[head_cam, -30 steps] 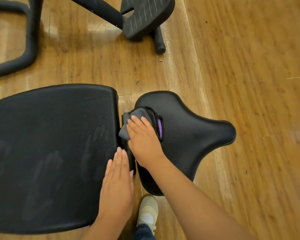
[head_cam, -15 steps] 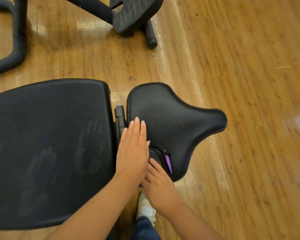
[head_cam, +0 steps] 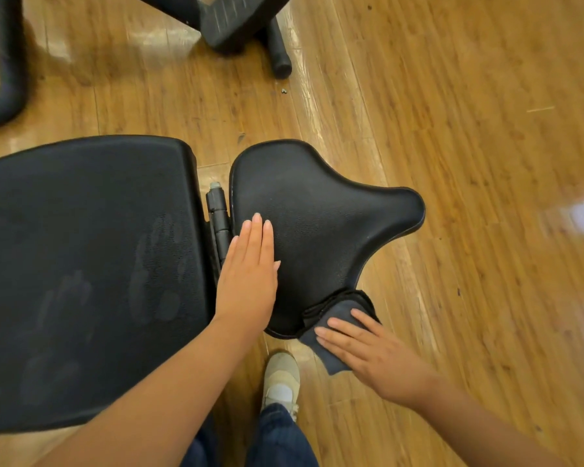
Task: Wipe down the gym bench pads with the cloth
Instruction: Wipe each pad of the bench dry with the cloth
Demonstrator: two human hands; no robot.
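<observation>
1. A pale shoe [head_cam: 281, 379] stands on the wood floor [head_cam: 469, 136] below the bench.
2. The right hand [head_cam: 371, 355] lies flat, fingers spread, pressing the dark grey folded cloth [head_cam: 334, 318] against the near edge of the seat pad [head_cam: 324, 224]; part of the cloth hangs past the edge. It presses rather than grasps.
3. The left hand [head_cam: 248, 274] rests open and flat on the seat pad's left side, holding nothing.
4. The seat pad is black, grained, saddle-shaped.
5. The larger back pad [head_cam: 81, 264] to the left carries smudged handprints.
6. A hinge [head_cam: 218, 217] sits between the pads.
</observation>
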